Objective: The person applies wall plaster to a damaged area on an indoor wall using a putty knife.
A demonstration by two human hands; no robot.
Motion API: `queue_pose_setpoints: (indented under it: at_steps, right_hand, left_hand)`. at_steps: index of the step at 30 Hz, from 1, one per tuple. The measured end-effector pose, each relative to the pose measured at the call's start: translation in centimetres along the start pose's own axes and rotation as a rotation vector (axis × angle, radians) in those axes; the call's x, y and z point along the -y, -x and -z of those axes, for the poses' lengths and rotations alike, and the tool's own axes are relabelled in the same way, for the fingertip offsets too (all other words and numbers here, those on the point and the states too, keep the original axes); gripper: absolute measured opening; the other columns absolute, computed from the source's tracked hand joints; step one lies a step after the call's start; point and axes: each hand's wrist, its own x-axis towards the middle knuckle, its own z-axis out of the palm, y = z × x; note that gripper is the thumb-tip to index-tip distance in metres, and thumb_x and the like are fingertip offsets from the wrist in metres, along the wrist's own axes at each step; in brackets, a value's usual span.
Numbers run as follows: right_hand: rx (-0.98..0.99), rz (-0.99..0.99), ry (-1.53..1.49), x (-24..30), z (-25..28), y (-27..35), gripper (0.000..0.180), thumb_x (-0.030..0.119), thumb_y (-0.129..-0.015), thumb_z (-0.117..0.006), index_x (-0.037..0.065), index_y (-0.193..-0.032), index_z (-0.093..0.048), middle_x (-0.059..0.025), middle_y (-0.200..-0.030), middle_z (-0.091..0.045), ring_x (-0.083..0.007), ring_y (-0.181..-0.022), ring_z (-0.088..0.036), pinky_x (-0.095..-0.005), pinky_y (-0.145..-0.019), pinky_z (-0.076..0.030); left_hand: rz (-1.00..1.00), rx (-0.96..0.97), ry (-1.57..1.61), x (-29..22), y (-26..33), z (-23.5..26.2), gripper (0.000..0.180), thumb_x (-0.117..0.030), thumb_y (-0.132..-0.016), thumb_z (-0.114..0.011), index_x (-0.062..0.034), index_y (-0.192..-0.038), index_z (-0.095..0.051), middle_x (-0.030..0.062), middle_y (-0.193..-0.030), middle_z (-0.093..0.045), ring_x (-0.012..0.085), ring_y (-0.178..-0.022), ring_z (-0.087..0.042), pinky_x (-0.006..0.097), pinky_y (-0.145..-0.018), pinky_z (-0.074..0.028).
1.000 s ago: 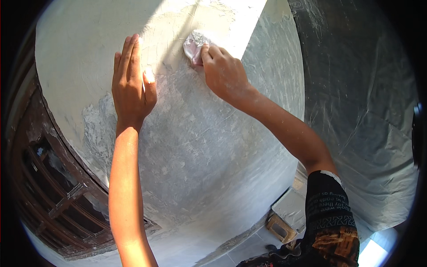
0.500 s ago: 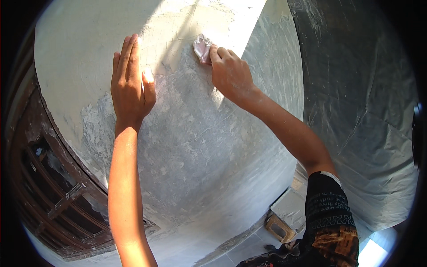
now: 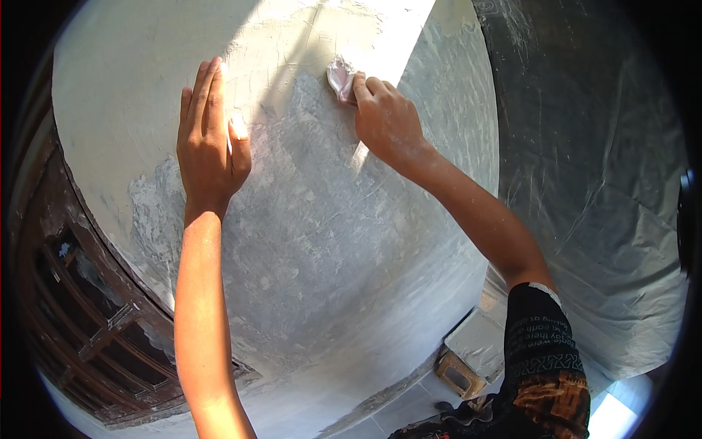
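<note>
Plainly, this is the rubbing-down stage on the pale grey, patchy plastered wall; the right hand is closed around a small crumpled pinkish-white pad, cloth or paper I cannot tell, and presses it against the wall near the top, at the edge of the sunlit strip; the left hand lies open and flat on the plaster well to the left, fingers together and pointing up, bracing; whiter, chalky plaster sits above and around both hands, duller grey below; by my reckoning the next stroke calls for firm, even pressure and a steady brace from the flat hand. As for packages, a small tan and grey box-like block sits low at the foot of the wall; no labels or signs show; a clear plastic sheet hangs to the right; a dark wooden window frame shows lower left.
</note>
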Motion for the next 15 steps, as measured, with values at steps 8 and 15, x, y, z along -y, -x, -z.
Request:
queue_pose_setpoints:
  at_steps: [8, 15]
  right_hand:
    - [-0.154, -0.130, -0.015, -4.5, 2.1, -6.0, 0.033, 0.006, -0.089, -0.057, -0.005, -0.119, -0.064, -0.0169, -0.097, -0.069, -0.0312, -0.081, -0.070, -0.0399, -0.074, -0.058]
    - [-0.029, 0.038, -0.021, 0.1, 0.3, 1.9, 0.035, -0.001, -0.087, -0.053, -0.014, -0.120, -0.059, -0.0221, -0.102, -0.066, -0.0299, -0.096, -0.068, -0.0371, -0.073, -0.060]
  left_hand:
    - [-0.004, 0.019, -0.022, -0.5, -0.5, -0.4, 0.058, -0.016, -0.086, -0.039, -0.0007, -0.141, -0.049, 0.0158, -0.148, -0.049, 0.0300, -0.139, -0.045, 0.048, -0.118, -0.030]
    - [0.004, 0.044, -0.043, -0.1, -0.1, -0.2, 0.059, -0.014, -0.085, -0.041, 0.0001, -0.141, -0.048, 0.0167, -0.148, -0.049, 0.0308, -0.139, -0.045, 0.048, -0.118, -0.030]
